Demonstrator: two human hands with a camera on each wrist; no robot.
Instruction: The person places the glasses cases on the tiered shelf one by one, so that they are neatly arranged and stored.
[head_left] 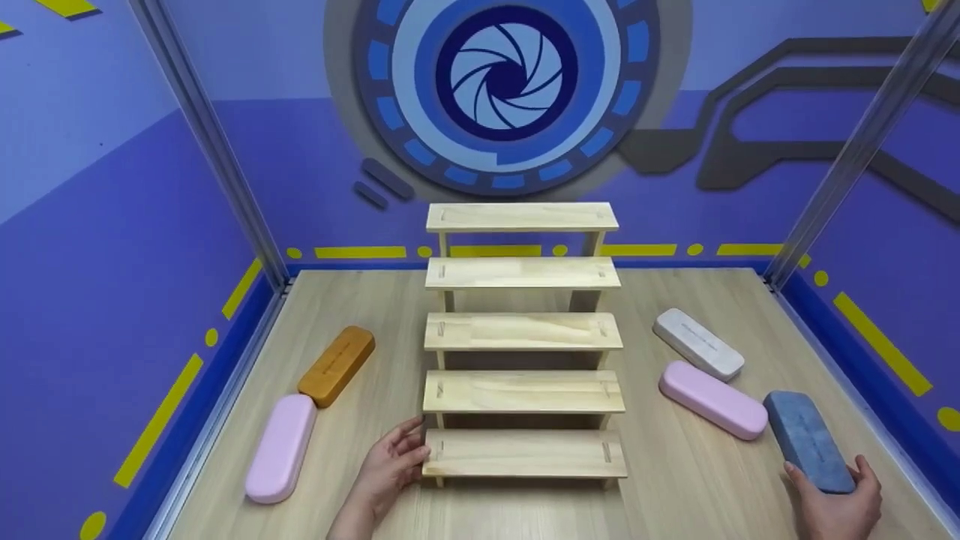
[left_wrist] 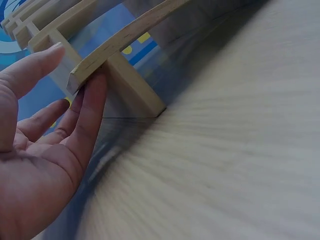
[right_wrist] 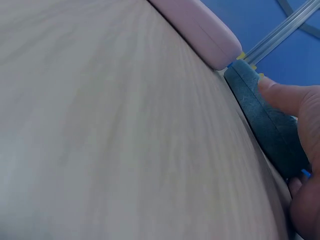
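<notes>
A stepped wooden display rack [head_left: 523, 390] with several pale shelves stands in the middle of the table. My left hand [head_left: 390, 465] is at the left end of its lowest shelf; in the left wrist view the fingertips [left_wrist: 95, 82] reach just under the shelf's end, the thumb apart above. At the right, my right hand [head_left: 840, 502] holds the near end of a blue-grey glasses case [head_left: 810, 439] lying on the table, thumb on one side and fingers on the other. In the right wrist view the thumb [right_wrist: 282, 95] lies against the case.
Left of the rack lie a brown glasses case [head_left: 337, 366] and a pink glasses case [head_left: 281, 448], end to end. On the right, a white glasses case [head_left: 697, 343] and another pink case [head_left: 712, 400] lie beside the blue-grey one. Metal posts [head_left: 862, 142] and printed blue walls enclose the wooden table.
</notes>
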